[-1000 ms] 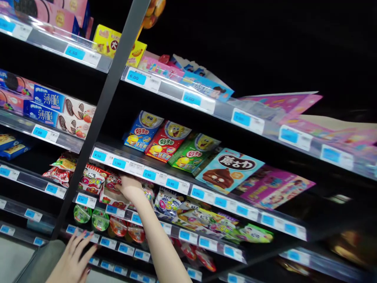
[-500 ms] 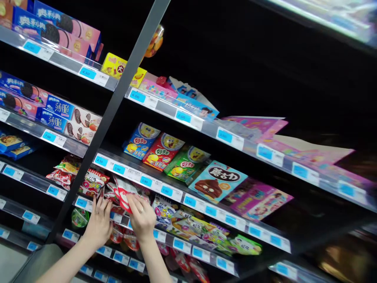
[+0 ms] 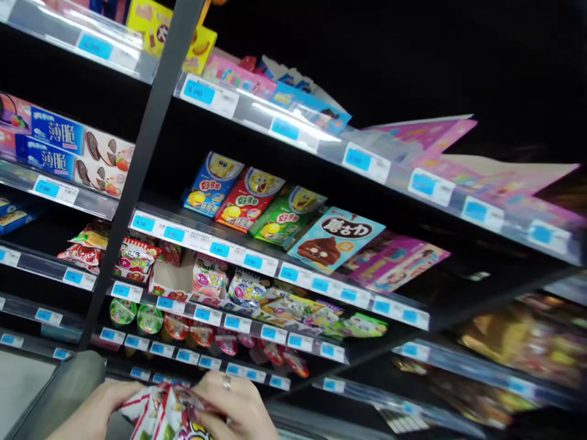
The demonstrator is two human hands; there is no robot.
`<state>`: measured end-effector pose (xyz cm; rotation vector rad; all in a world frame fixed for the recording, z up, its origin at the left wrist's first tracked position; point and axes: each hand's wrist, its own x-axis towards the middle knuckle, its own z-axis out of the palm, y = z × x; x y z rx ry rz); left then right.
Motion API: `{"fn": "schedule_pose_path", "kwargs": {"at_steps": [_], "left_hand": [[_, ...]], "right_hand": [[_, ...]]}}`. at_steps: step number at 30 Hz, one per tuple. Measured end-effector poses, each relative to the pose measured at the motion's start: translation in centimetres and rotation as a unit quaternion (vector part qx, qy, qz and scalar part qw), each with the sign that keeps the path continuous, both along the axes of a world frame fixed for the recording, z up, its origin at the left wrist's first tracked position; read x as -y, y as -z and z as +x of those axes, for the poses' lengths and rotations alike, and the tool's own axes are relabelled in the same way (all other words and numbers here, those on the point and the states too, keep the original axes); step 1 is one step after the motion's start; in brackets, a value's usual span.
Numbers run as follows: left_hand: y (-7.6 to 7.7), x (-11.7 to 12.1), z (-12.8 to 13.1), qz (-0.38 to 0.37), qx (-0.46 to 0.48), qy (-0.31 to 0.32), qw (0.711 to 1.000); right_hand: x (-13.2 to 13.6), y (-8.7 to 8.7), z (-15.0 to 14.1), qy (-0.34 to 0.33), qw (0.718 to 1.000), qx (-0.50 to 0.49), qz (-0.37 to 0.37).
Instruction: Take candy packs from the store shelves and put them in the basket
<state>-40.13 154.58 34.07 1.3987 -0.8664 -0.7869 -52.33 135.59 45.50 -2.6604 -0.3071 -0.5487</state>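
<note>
At the bottom of the view, a shiny red and white bag of gummy candy [image 3: 153, 412] with green and yellow print is held between my two hands. My left hand [image 3: 103, 406] grips it from the left, its fingertips partly behind the bag. My right hand [image 3: 236, 400], with a ring on one finger, closes on the bag's right side. Whether more than one bag is in the hands I cannot tell. Beyond them, an open cardboard display box [image 3: 172, 278] stands on a shelf, between a red gummy bag [image 3: 134, 260] and a pink gummy bag [image 3: 210, 278].
A dark upright post [image 3: 137, 165] splits the shelves. Small snack boxes [image 3: 250, 198] and a light-blue box [image 3: 337, 238] stand on the shelf above. Round jelly cups [image 3: 149, 319] sit below the gummies. A grey-green leg [image 3: 85, 382] shows at lower left.
Both hands have drawn back from the shelf to the bottom of the view with the gummy bag. The display box there is now uncovered. The view has shifted.
</note>
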Motion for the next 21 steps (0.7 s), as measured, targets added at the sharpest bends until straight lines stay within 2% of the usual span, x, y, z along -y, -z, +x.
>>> {"fn": "schedule_pose_path", "kwargs": {"at_steps": [2,4,7,9,10,13,16,19,21], "left_hand": [[0.7,-0.5,-0.4,0.044,-0.096,0.043,0.994],[1.6,-0.5,-1.0,-0.004,-0.236,0.077,0.969],[2.5,0.0,-2.0,-0.108,-0.426,0.092,0.894],[2.7,0.4,-2.6,-0.128,-0.500,0.095,0.851],[2.7,0.6,-2.9,-0.121,-0.520,0.097,0.840],[2.4,1.0,-3.5,-0.070,-0.548,0.075,0.830],[2.0,1.2,-4.0,-0.025,-0.562,0.012,0.826],[1.3,1.3,-4.1,0.007,-0.542,-0.048,0.839],[0.9,1.3,-4.0,0.007,-0.506,-0.083,0.859]], "right_hand": [[-0.8,0.5,0.6,0.080,0.993,-0.080,0.020],[-1.6,1.0,1.4,0.146,0.977,-0.151,0.037],[-2.6,1.8,2.8,0.164,0.965,-0.197,0.048],[-2.8,2.2,3.6,0.162,0.963,-0.214,0.037],[-2.7,2.4,3.9,0.166,0.961,-0.221,0.033],[-2.5,3.3,4.3,0.201,0.957,-0.193,0.076],[-2.3,5.2,3.4,0.271,0.946,-0.050,0.170],[-2.8,7.8,1.4,0.364,0.895,0.065,0.250],[-3.5,9.7,0.1,0.375,0.872,0.031,0.313]]}}
